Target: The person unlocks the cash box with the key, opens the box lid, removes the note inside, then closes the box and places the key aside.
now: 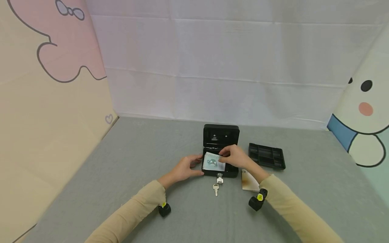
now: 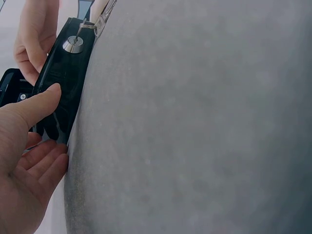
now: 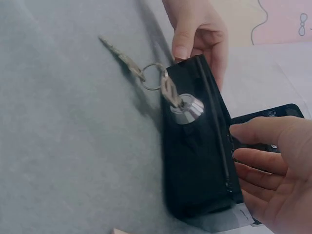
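A black cash box [image 1: 220,171] stands with its lid [image 1: 221,135] raised. Inside, on its left side, lies a small stack of pale paper cards [image 1: 210,162], the top one printed with a bluish-green cartoon figure. My left hand [image 1: 183,168] grips the box's left end, thumb at the front corner, fingers around the side. Over the opening, my right hand [image 1: 235,157] has its fingertips at the top card's right edge; in the right wrist view thumb and forefinger stand apart. A key [image 3: 171,92] sits in the front lock [image 3: 187,111], a second key [image 1: 216,189] hanging from its ring.
To the right of the box lies a black compartment tray [image 1: 266,156]. A brownish-white booklet or card [image 1: 249,182] lies partly beneath the right forearm. Grey cloth [image 1: 146,141] covers the table, with a white curtain [image 1: 212,67] behind.
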### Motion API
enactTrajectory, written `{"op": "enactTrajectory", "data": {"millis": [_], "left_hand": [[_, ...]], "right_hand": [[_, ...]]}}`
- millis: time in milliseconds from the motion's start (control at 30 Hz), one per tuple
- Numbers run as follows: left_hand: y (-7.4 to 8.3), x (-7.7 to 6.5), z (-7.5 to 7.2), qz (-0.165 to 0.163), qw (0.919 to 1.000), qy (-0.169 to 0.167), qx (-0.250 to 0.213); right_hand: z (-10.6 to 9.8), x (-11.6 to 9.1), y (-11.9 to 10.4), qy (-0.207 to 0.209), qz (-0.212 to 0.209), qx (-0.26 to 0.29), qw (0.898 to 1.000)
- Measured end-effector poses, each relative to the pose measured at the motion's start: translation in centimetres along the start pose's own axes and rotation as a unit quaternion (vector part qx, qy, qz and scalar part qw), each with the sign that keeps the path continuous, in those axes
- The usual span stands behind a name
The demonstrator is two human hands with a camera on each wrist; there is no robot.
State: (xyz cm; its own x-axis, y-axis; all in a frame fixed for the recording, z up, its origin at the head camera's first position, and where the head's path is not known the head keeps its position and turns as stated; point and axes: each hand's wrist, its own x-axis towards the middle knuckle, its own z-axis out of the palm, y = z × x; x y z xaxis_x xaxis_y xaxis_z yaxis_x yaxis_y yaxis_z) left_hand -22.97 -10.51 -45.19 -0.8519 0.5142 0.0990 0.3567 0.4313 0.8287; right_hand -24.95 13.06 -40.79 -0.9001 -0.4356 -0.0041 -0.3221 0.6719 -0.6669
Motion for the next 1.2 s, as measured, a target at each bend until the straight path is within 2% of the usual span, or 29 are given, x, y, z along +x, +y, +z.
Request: {"op": "enactTrajectory", "data": {"millis": [367, 667, 867, 1200], "left_hand": [[0.1, 0.0, 0.1, -0.002, 1.0000, 0.001, -0.004], [0.1, -0.1, 0.0, 0.001, 1.0000, 0.002, -0.004], [-0.1, 0.0, 0.1, 0.003, 1.0000, 0.004, -0.003], [-0.1, -0.1, 0.0, 0.009, 1.0000, 0.005, 0.001]], "right_hand": [[0.7, 0.2, 0.0, 0.010, -0.002, -0.045, 0.999], [0.7, 0.4, 0.2, 0.021, -0.017, -0.054, 0.998], [0.2, 0.3, 0.2, 0.024, -0.032, -0.023, 0.999], [-0.8, 0.4, 0.9, -0.011, -0.003, 0.066, 0.998]]}}
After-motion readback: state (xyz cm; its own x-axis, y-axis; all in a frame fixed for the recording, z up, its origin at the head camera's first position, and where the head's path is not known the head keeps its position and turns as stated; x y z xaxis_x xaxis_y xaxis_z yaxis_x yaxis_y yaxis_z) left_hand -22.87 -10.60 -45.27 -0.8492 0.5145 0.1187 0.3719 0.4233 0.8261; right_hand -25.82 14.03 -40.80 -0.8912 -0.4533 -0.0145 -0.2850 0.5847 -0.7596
